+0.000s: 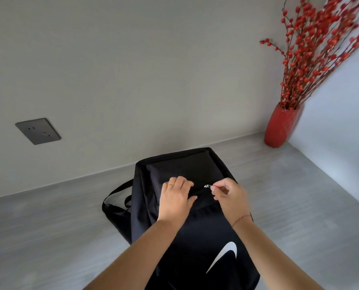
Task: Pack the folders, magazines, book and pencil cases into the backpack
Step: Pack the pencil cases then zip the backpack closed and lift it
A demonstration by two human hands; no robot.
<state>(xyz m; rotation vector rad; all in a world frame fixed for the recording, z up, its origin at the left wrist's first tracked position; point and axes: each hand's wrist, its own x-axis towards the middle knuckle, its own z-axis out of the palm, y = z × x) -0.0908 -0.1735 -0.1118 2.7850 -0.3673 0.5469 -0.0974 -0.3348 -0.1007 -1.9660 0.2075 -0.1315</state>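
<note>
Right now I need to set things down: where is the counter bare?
Bare counter lies left of the backpack beyond its strap, and right of it up to the red vase. Crowded: the bag's top, where left hand and right hand meet at the zipper.

**A tidy corner of a home**

This looks like a room in a home, though a plain office cannot be ruled out. A smooth grey worktop [48,227] runs into a corner where a bare grey wall [153,70] meets a paler one. A dark socket [38,131] sits low on the grey wall. A glossy red vase [280,127] of red-berried branches [312,49] stands in the corner. A black backpack [195,168] lies on the worktop.
</note>
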